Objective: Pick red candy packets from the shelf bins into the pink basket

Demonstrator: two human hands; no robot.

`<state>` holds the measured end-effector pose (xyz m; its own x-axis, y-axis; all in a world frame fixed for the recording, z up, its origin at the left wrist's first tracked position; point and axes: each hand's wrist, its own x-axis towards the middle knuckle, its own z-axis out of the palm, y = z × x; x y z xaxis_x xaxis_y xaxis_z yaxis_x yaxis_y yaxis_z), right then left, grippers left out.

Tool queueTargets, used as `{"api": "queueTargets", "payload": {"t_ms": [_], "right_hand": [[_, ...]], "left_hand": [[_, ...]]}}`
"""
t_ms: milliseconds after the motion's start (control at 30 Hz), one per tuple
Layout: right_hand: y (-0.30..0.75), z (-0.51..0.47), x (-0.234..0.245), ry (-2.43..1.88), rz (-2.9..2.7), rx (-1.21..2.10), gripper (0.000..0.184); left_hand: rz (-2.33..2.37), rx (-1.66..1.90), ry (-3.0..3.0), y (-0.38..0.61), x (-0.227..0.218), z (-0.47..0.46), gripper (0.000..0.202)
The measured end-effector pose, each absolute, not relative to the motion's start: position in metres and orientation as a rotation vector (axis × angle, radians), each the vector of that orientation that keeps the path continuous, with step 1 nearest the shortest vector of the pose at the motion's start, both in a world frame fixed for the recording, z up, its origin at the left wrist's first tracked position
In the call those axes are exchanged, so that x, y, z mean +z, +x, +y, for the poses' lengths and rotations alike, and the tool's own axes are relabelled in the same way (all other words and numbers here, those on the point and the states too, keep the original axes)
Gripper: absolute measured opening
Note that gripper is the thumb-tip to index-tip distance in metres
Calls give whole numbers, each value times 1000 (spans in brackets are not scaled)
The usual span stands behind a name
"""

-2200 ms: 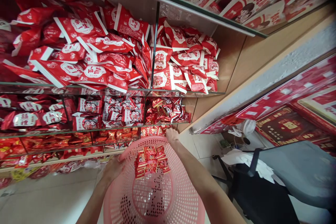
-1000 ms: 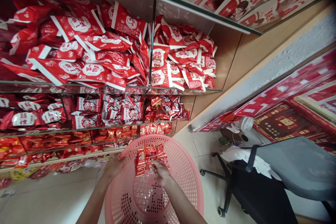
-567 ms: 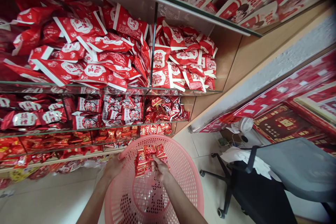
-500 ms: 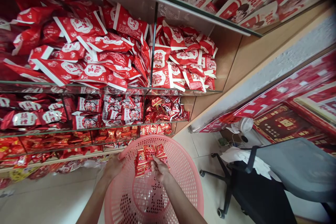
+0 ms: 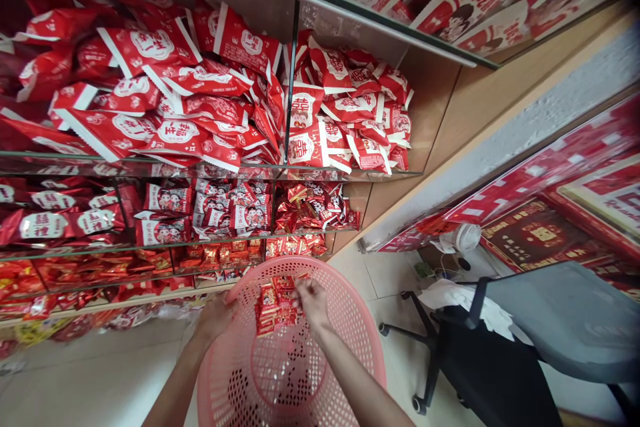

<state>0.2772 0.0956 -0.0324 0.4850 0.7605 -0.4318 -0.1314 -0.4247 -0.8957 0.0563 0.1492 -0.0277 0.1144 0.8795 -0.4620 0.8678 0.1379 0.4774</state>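
A round pink plastic basket (image 5: 356, 347) with a perforated wall stands on the floor. My left hand (image 5: 216, 317) is closed on its rim at the upper left, the fingers partly hidden. Inside the basket, toward the shelves, lies a small pile of red wrapped candy packets (image 5: 270, 310). Over the right side of this pile is my right hand (image 5: 313, 301), its fingers curled and pinched together. A bit of red wrapping shows at its fingertips; how many packets it holds I cannot tell.
Glass-edged shelves (image 5: 200, 240) hold heaps of red and white candy bags (image 5: 175, 132) in divided compartments, with smaller packets lower down. On the right stands a black and grey office chair (image 5: 505, 360) with a white cloth (image 5: 465, 303). Behind it are red boxes (image 5: 545, 233) and a small fan (image 5: 467, 238).
My right hand has shifted slightly right and toward the shelves, its fingers now more curled. Fewer packets show at the pile's right side. My left hand stays on the rim.
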Motion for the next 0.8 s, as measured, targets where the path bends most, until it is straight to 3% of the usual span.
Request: {"api": "queueTargets", "payload": {"t_ms": [67, 200, 500, 633, 800], "right_hand": [[298, 122, -25, -1879, -795, 875, 15], [336, 172, -22, -1977, -879, 788, 10], [343, 215, -50, -2219, -718, 863, 16], [345, 213, -50, -2150, -617, 980, 5], [349, 203, -43, -1970, -477, 1186, 30]], "left_hand": [[1702, 33, 1681, 55, -31, 149, 26], [1676, 100, 1668, 54, -32, 148, 27], [1642, 70, 1704, 54, -30, 147, 29], [1695, 26, 1736, 54, -35, 147, 30], [1621, 85, 1745, 53, -38, 147, 29]]}}
